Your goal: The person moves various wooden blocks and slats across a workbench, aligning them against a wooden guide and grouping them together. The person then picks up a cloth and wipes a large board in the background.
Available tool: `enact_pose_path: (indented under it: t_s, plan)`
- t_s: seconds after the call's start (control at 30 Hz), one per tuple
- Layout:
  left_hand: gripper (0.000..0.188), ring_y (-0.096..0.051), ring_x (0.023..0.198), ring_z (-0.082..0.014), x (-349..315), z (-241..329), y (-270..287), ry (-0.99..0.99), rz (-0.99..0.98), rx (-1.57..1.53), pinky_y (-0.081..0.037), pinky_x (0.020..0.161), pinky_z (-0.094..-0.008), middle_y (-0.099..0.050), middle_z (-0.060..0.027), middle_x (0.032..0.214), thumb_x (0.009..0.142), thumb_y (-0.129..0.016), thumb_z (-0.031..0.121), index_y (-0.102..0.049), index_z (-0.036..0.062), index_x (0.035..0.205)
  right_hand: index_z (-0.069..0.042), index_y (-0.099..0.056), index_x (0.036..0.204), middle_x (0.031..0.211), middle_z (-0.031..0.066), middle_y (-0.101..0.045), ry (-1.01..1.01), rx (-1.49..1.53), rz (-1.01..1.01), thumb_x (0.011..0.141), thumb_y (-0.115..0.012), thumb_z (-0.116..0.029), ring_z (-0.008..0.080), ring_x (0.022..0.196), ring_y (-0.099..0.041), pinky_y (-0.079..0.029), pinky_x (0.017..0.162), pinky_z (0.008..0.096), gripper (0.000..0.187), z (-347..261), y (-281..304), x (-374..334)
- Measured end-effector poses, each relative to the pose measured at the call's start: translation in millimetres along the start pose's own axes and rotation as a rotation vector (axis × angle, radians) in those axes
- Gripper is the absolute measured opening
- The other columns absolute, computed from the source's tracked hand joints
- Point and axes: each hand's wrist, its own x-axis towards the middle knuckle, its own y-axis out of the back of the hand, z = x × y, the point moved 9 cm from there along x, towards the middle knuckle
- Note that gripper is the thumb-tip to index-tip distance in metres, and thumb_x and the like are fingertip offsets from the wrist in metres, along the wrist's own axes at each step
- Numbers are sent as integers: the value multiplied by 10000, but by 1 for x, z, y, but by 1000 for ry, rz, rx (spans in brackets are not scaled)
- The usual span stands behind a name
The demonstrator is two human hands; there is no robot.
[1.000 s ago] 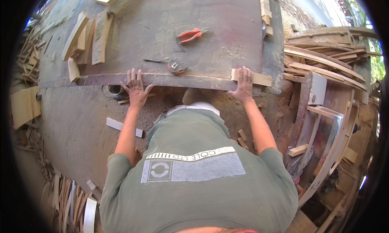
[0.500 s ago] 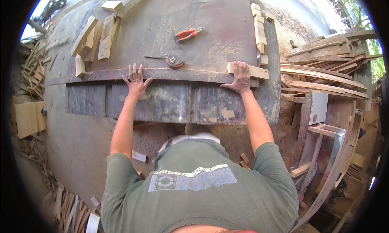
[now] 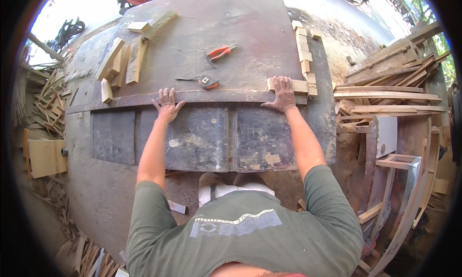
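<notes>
A long, dark straight bar lies across the worktable. My left hand is open, its spread fingers resting on the bar's left part. Over at the right end, my right hand lies flat across a pale wood block, fingers stretched out and thumb spread to the side. The block sits against the bar's far side, partly hidden under those fingers. Between the hands, beyond the bar, are a small orange-and-black tape measure and orange-handled pliers.
Several wood offcuts stand and lie at the table's left. A row of small blocks lines the right edge of the dark tabletop. Timber strips are piled at right, scrap wood at left, with a wooden frame nearby.
The whole view has shifted, with the table sitting lower and its near edge showing more. Both hands keep their places on the bar and the block.
</notes>
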Motion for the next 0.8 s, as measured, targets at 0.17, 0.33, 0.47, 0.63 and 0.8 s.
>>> enact_pose_path:
  t_s: [0.17, 0.33, 0.47, 0.63, 0.8]
  plan:
    - [1015, -39, 1620, -367, 15, 24, 28, 28, -8, -33, 74, 1179, -774, -146, -161, 1747, 928, -376, 849, -290, 147, 1656, -10, -335, 1582, 1522, 238, -418, 15, 100, -40, 637, -766, -828, 433, 1475, -324, -223, 1257, 538, 1322, 13, 2, 3]
    - [1003, -267, 1548, -385, -36, 18, 34, -24, 155, -32, -17, 1182, -785, -403, -227, 1591, 930, -336, 854, -485, 54, 1516, -62, -423, 1565, 1410, 205, -530, 6, 30, -251, 856, -772, -513, 397, 1338, -493, -381, 1162, 492, 910, 1, 26, -25]
    - [863, -409, 1442, -375, -131, 7, 20, -73, 153, -57, -114, 1178, -747, -533, -207, 1428, 924, -500, 765, -589, 38, 1380, -110, -527, 1501, 1296, 141, -605, 2, 41, -337, 831, -813, -276, 345, 1231, -577, -427, 1113, 488, 747, -26, 50, -89]
    - [794, -464, 1350, -403, -199, -63, 56, 28, 289, -184, -344, 1060, -620, -550, -219, 1363, 818, -765, 587, -593, 24, 1351, -95, -501, 1520, 1275, 132, -575, -138, -6, -32, 786, -843, -213, 349, 1228, -554, -376, 1179, 536, 818, -92, 159, -204]
    - [989, -481, 1325, -371, -201, -182, 109, 503, 705, -66, -408, 1046, -563, -494, -200, 1439, 797, -786, 614, -433, 15, 1500, -141, -485, 1533, 1280, 169, -543, -494, -45, -546, 878, -749, -261, 389, 1246, -536, -401, 1152, 510, 716, -92, 115, -422]
